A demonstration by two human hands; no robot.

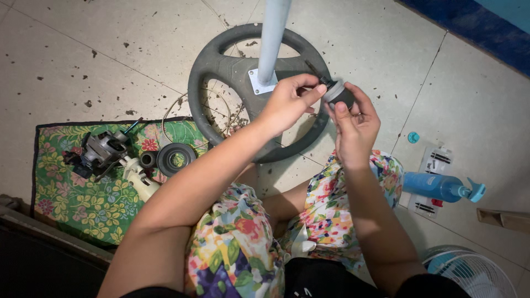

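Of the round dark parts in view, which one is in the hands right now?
The small dark cap-like part, pinched between both hands above the fan base. The gear and larger disc lie untouched on the floral mat.

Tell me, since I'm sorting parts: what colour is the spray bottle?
Blue spray bottle with a teal trigger, seen in the head view.
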